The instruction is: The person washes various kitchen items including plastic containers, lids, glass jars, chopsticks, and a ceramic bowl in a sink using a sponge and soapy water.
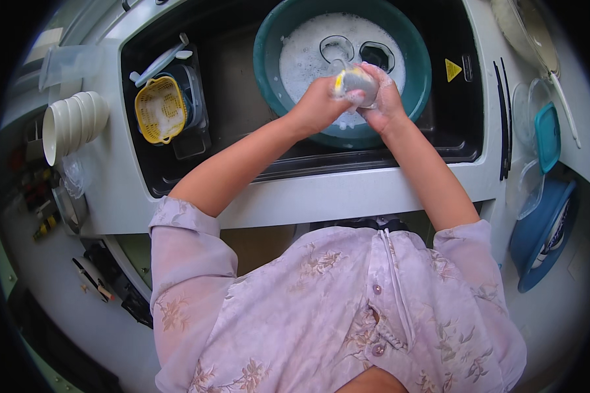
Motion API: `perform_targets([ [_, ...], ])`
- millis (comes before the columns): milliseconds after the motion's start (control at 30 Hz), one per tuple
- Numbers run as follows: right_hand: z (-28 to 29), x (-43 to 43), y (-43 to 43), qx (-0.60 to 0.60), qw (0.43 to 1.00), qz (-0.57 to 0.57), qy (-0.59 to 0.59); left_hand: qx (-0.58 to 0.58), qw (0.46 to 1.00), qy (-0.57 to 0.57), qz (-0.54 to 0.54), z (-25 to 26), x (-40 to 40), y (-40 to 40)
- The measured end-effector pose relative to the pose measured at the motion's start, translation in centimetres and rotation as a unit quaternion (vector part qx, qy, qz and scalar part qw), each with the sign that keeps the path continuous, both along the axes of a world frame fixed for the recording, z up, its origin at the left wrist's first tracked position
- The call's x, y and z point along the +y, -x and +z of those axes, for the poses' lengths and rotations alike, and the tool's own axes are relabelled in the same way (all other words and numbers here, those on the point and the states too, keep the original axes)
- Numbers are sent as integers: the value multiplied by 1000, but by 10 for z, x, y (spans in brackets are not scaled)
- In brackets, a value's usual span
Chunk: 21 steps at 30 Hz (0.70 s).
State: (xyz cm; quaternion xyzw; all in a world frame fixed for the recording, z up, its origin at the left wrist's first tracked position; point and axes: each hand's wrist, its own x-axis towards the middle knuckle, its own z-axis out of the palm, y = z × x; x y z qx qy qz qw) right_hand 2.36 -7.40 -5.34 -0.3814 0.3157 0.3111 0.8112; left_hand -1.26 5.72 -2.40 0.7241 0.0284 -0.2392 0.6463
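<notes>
Above a green basin [267, 64] of sudsy water, my left hand [319, 105] and my right hand [387, 100] are both closed around a wet clear cup [361, 87]. Its body lies tilted between my palms, and foam clings to my fingers. Yellow shows at the cup's left side; whether it is a sponge or a print I cannot tell. Behind my hands, a round-rimmed container [336, 47] and a dark-looking angular-rimmed container [377, 55] sit partly sunk in the foam. The basin stands in a black sink [231, 88].
At the sink's left are a yellow basket [161, 110] and clear plastic containers [194, 98]. Stacked white bowls [76, 120] lie sideways on the left counter. To the right are black chopsticks [504, 120], a teal lid [548, 137], clear lids [530, 189] and a blue basin [533, 245].
</notes>
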Motion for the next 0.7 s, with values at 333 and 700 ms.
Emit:
perform_targets([
  [333, -10, 11, 16, 262, 961, 72, -47, 135, 968, -82, -196, -32, 34, -29],
  [700, -64, 31, 25, 73, 982, 169, -47, 48, 988, -107, -100, -86, 64, -60],
])
